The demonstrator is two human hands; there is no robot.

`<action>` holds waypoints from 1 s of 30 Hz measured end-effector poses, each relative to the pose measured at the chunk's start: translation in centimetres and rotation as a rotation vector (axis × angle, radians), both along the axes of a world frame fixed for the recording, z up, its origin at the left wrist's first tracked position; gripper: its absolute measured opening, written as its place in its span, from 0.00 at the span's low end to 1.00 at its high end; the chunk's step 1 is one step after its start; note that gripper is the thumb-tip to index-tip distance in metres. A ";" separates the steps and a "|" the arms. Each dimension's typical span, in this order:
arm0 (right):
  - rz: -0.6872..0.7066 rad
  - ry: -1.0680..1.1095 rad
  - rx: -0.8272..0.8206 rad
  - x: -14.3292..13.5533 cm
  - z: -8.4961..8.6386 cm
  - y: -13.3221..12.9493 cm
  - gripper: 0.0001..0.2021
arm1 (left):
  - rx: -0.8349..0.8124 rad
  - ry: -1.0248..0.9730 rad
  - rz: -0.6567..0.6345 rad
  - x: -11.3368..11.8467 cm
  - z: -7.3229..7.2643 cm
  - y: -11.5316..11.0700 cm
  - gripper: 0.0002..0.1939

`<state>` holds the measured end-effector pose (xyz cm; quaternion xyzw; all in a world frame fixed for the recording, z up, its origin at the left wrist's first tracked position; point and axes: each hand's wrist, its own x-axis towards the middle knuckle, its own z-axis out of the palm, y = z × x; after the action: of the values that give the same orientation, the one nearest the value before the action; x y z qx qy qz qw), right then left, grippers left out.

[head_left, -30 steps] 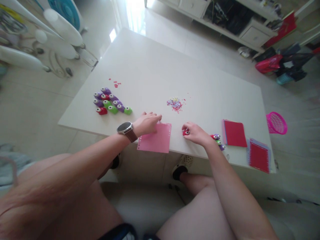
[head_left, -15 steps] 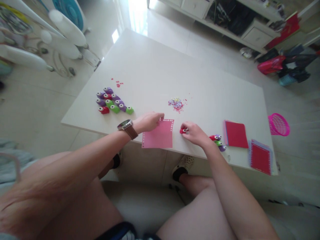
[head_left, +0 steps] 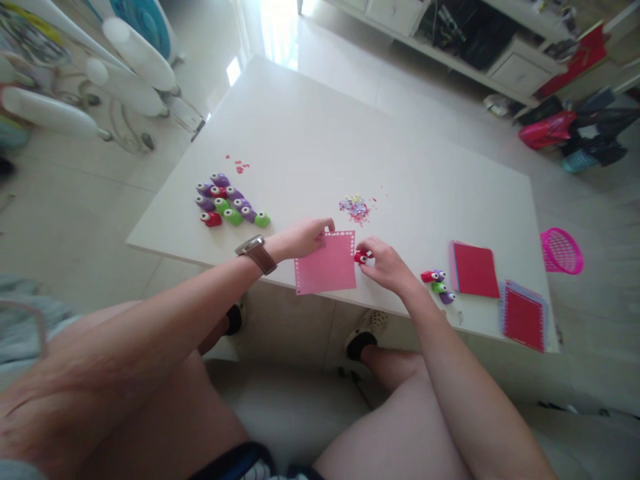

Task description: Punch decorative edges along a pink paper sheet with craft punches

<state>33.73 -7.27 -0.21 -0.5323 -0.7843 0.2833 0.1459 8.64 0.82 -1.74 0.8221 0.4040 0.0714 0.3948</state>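
A square of pink paper with small holes punched along its edges lies at the near side of the white table. My left hand has its fingers closed on the paper's far edge. Just right of the sheet, my right hand holds a small red craft punch between thumb and fingers, the punch at the paper's right edge. Whether the paper is inside its slot is too small to tell. Several more red, purple and green punches stand grouped at the left.
Paper confetti lies in a pile beyond the sheet, and red scraps lie at the far left. Several punches stand at the right, beside a red paper stack and punched red sheets. A pink basket is past the table's right edge.
The pink paper has moved right and slightly away from me with my left hand. My right hand has brought the red punch left to the paper's right edge.
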 end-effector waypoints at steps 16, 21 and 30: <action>-0.004 -0.002 0.006 0.1 -0.4 0.0 0.12 | 0.014 -0.029 0.007 -0.1 -0.4 0.2 0.18; -0.005 -0.025 0.002 0.3 -0.4 0.0 0.11 | -0.015 -0.005 0.008 0.0 -0.1 0.3 0.19; 0.007 -0.028 -0.017 -0.1 -0.3 0.1 0.10 | 0.013 0.001 0.023 0.2 -0.3 0.1 0.18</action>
<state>33.67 -7.19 -0.49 -0.5346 -0.7857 0.2830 0.1295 8.87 0.88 -2.06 0.8200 0.4133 0.0781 0.3882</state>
